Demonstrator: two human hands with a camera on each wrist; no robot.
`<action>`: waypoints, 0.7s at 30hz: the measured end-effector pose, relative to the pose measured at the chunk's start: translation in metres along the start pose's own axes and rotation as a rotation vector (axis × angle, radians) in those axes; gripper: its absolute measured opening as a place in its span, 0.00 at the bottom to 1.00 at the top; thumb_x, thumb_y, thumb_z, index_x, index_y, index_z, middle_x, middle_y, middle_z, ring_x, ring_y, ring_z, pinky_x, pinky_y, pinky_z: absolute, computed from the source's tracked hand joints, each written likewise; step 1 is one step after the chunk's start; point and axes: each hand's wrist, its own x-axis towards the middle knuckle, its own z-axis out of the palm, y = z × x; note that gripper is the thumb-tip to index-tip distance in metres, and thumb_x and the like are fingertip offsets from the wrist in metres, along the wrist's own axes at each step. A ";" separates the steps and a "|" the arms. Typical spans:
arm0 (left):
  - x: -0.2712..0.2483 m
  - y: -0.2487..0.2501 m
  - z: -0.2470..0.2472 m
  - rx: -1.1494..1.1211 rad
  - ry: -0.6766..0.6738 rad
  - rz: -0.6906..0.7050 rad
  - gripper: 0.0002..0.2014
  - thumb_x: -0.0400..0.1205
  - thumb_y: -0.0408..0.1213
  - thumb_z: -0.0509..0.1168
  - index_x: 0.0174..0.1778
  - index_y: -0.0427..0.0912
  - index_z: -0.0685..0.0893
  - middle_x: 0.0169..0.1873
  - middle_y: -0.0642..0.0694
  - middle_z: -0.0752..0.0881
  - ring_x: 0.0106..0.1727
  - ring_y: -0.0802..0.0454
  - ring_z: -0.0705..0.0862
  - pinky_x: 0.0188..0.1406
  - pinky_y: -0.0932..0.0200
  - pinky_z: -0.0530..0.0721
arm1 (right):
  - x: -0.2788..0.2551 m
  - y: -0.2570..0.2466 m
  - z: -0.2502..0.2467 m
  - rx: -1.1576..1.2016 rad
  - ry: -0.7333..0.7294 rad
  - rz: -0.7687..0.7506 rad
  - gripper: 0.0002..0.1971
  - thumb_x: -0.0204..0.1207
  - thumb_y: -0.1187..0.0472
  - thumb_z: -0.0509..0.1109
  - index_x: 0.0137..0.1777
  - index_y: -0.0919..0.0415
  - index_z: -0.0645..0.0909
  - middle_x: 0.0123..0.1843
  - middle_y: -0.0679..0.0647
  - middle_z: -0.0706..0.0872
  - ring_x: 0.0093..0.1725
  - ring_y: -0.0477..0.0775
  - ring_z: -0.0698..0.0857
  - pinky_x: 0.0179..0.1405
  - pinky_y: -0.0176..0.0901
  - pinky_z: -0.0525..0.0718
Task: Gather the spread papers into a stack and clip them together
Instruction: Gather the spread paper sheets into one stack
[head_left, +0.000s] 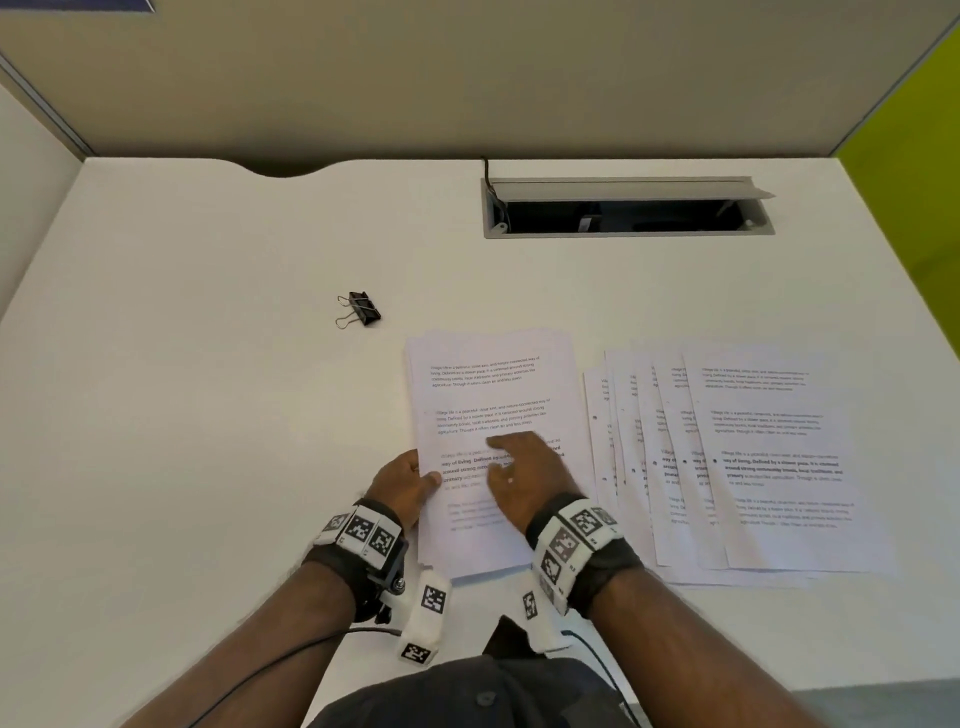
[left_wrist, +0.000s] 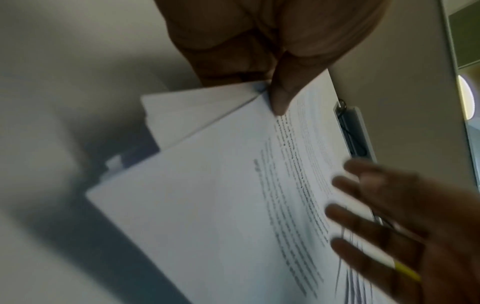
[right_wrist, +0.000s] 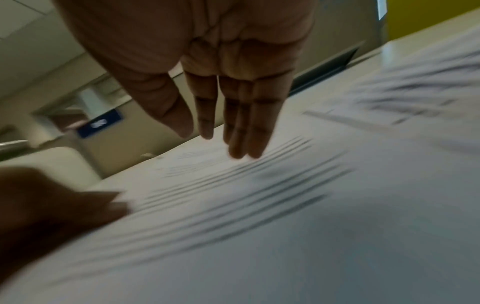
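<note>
Matt paper stack (head_left: 498, 395), smooth desk (head_left: 208, 364)

I am looking at an office cubicle. A white desk (head_left: 208, 415) is sitting against beige partition panels (head_left: 467, 78), with a lime-green panel (head_left: 914, 114) closing the right side. A grey cable hatch (head_left: 623, 208) is standing open in the desktop, and printed sheets (head_left: 779, 457) and a black binder clip (head_left: 361, 309) are lying on it.
</note>
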 end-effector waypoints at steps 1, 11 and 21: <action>0.002 0.001 -0.001 0.047 0.024 0.025 0.12 0.71 0.40 0.67 0.50 0.53 0.85 0.59 0.38 0.88 0.58 0.37 0.86 0.64 0.36 0.82 | -0.001 0.011 -0.009 -0.020 0.044 0.035 0.21 0.78 0.56 0.62 0.71 0.52 0.73 0.73 0.53 0.74 0.67 0.54 0.77 0.70 0.45 0.74; -0.005 0.020 -0.029 0.342 0.204 0.040 0.17 0.80 0.33 0.62 0.65 0.37 0.80 0.63 0.35 0.85 0.62 0.36 0.83 0.64 0.46 0.81 | -0.020 0.081 -0.035 -0.426 0.173 0.396 0.30 0.70 0.43 0.65 0.70 0.52 0.66 0.69 0.57 0.68 0.68 0.61 0.70 0.57 0.58 0.79; -0.007 0.015 -0.024 0.308 0.186 0.018 0.15 0.81 0.33 0.62 0.63 0.39 0.81 0.61 0.37 0.86 0.59 0.38 0.84 0.61 0.48 0.81 | -0.013 0.086 -0.045 -0.355 0.195 0.434 0.28 0.75 0.59 0.63 0.75 0.53 0.63 0.73 0.57 0.66 0.71 0.61 0.69 0.57 0.58 0.80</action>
